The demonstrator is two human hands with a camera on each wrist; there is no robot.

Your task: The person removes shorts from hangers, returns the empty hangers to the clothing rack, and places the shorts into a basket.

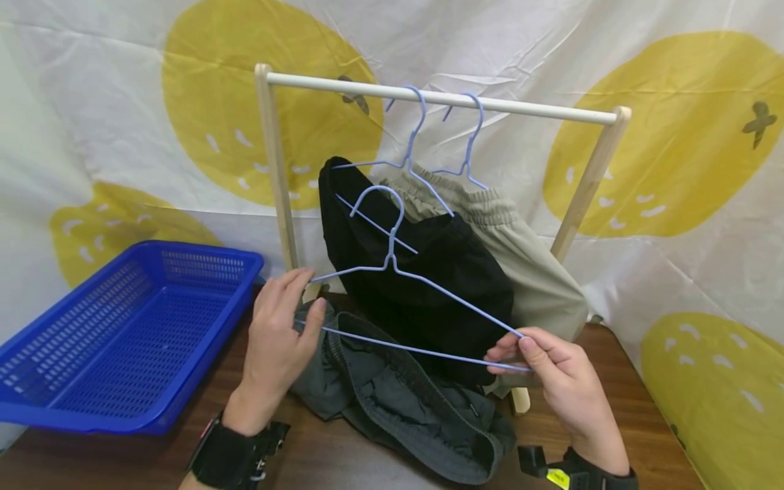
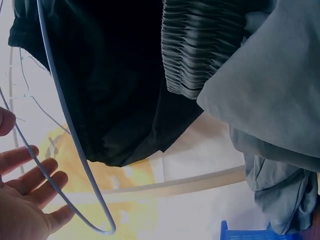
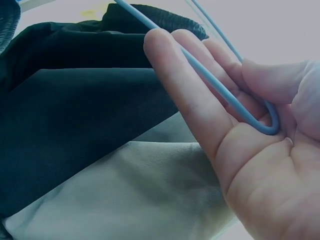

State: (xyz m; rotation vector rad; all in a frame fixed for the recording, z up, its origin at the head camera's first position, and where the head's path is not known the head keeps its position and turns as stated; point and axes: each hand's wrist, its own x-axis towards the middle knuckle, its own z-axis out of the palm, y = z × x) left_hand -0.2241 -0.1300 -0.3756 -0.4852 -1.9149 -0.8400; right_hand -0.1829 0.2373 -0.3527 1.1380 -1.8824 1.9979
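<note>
Hanger (image 1: 391,246), apparently steadied by both ends: loosely held in half-curled left hand (image 1: 275,340), pinched in right hand (image 1: 554,364); below hanger, grey garment (image 1: 416,408).

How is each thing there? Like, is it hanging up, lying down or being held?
Front hanger: bare, held
Left hand: holding one end of it
Right hand: holding the other end
Black garment: hanging on the rack
Beige garment: hanging behind the black one
Back hangers: hooked on the rack
Rack: standing
Grey garment: lying rumpled on the table
Blue basket: upright, open on top
</note>
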